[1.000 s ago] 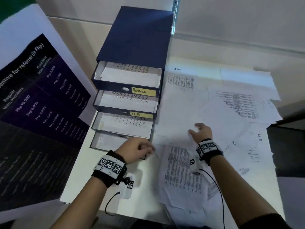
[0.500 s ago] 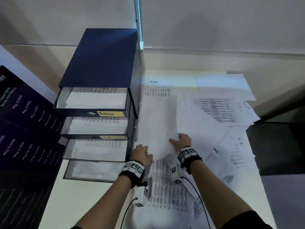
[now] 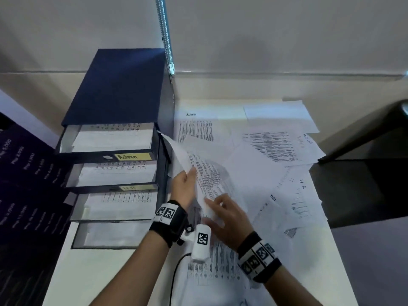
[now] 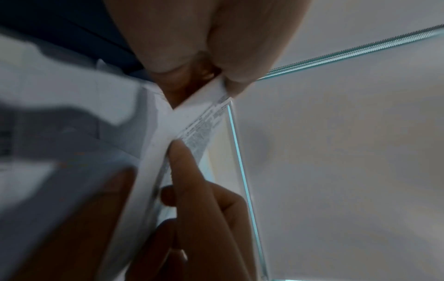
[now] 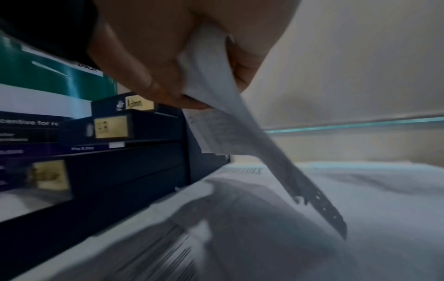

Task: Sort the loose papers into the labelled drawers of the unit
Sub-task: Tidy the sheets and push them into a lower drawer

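A dark blue drawer unit (image 3: 119,85) stands at the table's left with its drawers pulled open, papers inside. Yellow labels read Admin (image 3: 132,156) and HR (image 3: 130,187). Beside its right side a printed sheet (image 3: 205,173) is raised off the pile and curled upward. My left hand (image 3: 185,186) pinches its left edge between thumb and fingers (image 4: 235,62). My right hand (image 3: 223,213) holds the sheet's near edge, and in the right wrist view the sheet (image 5: 228,129) runs out from between thumb (image 5: 149,76) and fingers. Loose printed papers (image 3: 271,146) cover the table to the right.
A dark poster (image 3: 22,184) leans left of the unit. Bare table (image 3: 99,272) shows in front of the drawers. A glass partition edge (image 3: 164,36) rises behind the unit. A dark surface (image 3: 364,184) lies past the table's right edge.
My left hand left the lowest drawer's front and took the sheet's edge. The sheet rose from the pile and tilted up toward the unit. My right hand slid to its near edge.
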{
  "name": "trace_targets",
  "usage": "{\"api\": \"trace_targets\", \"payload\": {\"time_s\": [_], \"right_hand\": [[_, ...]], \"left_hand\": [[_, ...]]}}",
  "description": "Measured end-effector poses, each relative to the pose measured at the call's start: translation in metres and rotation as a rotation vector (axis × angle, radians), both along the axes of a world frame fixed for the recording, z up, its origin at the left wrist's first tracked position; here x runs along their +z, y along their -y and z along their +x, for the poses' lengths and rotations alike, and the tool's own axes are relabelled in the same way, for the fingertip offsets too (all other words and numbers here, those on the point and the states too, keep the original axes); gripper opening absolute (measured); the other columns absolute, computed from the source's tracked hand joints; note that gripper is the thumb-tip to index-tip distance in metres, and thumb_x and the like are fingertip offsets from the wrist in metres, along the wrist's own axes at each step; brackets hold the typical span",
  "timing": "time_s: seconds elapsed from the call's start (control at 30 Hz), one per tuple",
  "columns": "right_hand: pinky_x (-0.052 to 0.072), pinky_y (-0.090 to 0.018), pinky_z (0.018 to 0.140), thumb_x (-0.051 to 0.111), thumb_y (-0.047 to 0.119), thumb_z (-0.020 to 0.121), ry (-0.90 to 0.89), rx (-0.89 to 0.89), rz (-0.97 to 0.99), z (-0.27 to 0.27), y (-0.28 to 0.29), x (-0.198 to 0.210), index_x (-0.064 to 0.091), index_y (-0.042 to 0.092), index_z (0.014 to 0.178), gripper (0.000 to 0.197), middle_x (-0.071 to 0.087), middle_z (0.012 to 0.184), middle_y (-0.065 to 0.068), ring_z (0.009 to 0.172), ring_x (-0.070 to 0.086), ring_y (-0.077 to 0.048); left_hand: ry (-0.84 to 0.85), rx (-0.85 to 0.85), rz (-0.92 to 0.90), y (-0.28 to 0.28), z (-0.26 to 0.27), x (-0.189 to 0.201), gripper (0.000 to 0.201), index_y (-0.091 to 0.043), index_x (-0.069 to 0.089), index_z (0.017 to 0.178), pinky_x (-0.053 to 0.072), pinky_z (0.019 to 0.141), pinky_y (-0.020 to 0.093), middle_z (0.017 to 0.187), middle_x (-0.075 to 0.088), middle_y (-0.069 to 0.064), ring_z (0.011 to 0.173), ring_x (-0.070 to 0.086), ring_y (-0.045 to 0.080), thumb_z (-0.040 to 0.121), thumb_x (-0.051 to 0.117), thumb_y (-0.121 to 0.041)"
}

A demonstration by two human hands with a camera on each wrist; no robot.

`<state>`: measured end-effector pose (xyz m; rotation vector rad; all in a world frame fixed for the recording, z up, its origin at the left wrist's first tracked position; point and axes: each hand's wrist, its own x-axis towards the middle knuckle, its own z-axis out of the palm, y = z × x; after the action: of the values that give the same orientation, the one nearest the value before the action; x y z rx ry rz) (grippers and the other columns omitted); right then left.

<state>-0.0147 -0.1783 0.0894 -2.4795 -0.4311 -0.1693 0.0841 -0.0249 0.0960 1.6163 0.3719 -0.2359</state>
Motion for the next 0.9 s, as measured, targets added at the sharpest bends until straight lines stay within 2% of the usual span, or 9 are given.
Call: {"api": "trace_targets", "payload": {"time_s": [0.1, 0.2, 0.37, 0.53, 0.7, 0.77, 0.8, 0.83, 0.9], "right_hand": [[0.051, -0.021, 0.075, 0.051, 0.062, 0.090, -0.113, -0.045, 0.224, -0.008, 0.017, -0.004, 0.069, 0.023, 0.113, 0.049, 0.051, 0.101, 0.010, 0.087, 0.053, -0.005], [0.052, -0.025, 0.077, 0.058, 0.060, 0.086, -0.140, -0.438, 0.338, 0.002, 0.049, -0.018, 0.066, 0.022, 0.117, 0.049, 0.055, 0.109, 0.005, 0.093, 0.057, -0.008], [0.046, -0.033, 0.096, 0.076, 0.050, 0.078, -0.936, -0.633, 0.309, 0.001, 0.080, -0.052, 0.040, 0.010, 0.145, 0.086, 0.055, 0.136, -0.013, 0.120, 0.056, -0.026], [0.053, -0.024, 0.070, 0.085, 0.028, 0.073, -0.756, -0.719, 0.324, -0.006, 0.077, -0.076, 0.067, 0.013, 0.112, 0.045, 0.067, 0.083, 0.003, 0.076, 0.064, -0.014], [0.053, -0.023, 0.062, 0.078, 0.035, 0.081, -0.625, -0.707, 0.240, 0.002, 0.087, -0.068, 0.067, 0.021, 0.072, 0.019, 0.065, 0.067, 0.009, 0.064, 0.062, -0.010], [0.055, -0.024, 0.067, 0.075, 0.035, 0.084, -0.498, -0.682, 0.195, 0.006, 0.092, -0.060, 0.069, 0.021, 0.078, 0.016, 0.067, 0.073, 0.010, 0.068, 0.064, -0.006], [0.057, -0.029, 0.071, 0.074, 0.033, 0.085, -0.396, -0.649, 0.203, 0.010, 0.094, -0.055, 0.069, 0.020, 0.082, 0.014, 0.069, 0.079, 0.007, 0.072, 0.064, -0.007], [0.056, -0.030, 0.075, 0.072, 0.029, 0.087, -0.307, -0.604, 0.227, 0.014, 0.095, -0.047, 0.069, 0.018, 0.086, 0.012, 0.070, 0.083, 0.006, 0.075, 0.064, -0.006], [0.051, -0.019, 0.071, 0.068, 0.027, 0.091, -0.212, -0.511, 0.283, 0.024, 0.090, -0.016, 0.067, 0.021, 0.088, 0.007, 0.068, 0.078, 0.009, 0.072, 0.062, 0.002]], "left_hand": [[-0.049, -0.082, 0.010, -0.015, -0.018, -0.018, 0.050, -0.005, 0.067, 0.085, 0.054, 0.082, 0.042, 0.083, 0.067, 0.005, 0.079, 0.064, 0.020, 0.083, 0.071, -0.055], [-0.179, -0.141, -0.105, -0.028, -0.035, -0.028, 0.023, -0.005, 0.074, 0.101, 0.053, 0.098, 0.046, 0.102, 0.077, 0.009, 0.101, 0.072, 0.027, 0.084, 0.079, -0.019], [-0.341, -0.204, 0.036, -0.040, -0.062, -0.051, 0.039, -0.006, 0.068, 0.106, 0.055, 0.090, 0.037, 0.101, 0.074, 0.008, 0.093, 0.069, 0.023, 0.071, 0.084, 0.004], [-0.334, -0.117, 0.122, -0.036, -0.072, -0.080, 0.017, -0.018, 0.068, 0.087, 0.054, 0.075, 0.028, 0.088, 0.074, 0.001, 0.081, 0.069, 0.016, 0.081, 0.080, -0.009], [-0.296, -0.150, 0.286, -0.032, -0.063, -0.084, 0.049, -0.020, 0.032, 0.062, 0.026, 0.062, 0.028, 0.057, 0.030, -0.002, 0.060, 0.032, 0.018, 0.093, 0.067, -0.033], [-0.303, -0.145, 0.315, -0.028, -0.059, -0.078, 0.027, -0.015, 0.055, 0.080, 0.036, 0.072, 0.028, 0.072, 0.048, 0.002, 0.075, 0.046, 0.023, 0.092, 0.065, -0.038], [-0.299, -0.140, 0.318, -0.025, -0.058, -0.074, 0.032, -0.011, 0.060, 0.113, 0.039, 0.084, 0.027, 0.095, 0.058, 0.006, 0.091, 0.053, 0.025, 0.092, 0.065, -0.035], [-0.292, -0.136, 0.319, -0.023, -0.058, -0.072, 0.057, -0.012, 0.045, 0.141, 0.039, 0.092, 0.026, 0.119, 0.057, 0.007, 0.108, 0.054, 0.025, 0.092, 0.068, -0.030], [-0.229, -0.123, 0.318, -0.016, -0.054, -0.060, 0.085, -0.015, 0.023, 0.156, 0.034, 0.104, 0.025, 0.149, 0.041, 0.007, 0.134, 0.044, 0.024, 0.089, 0.073, -0.029]]}}
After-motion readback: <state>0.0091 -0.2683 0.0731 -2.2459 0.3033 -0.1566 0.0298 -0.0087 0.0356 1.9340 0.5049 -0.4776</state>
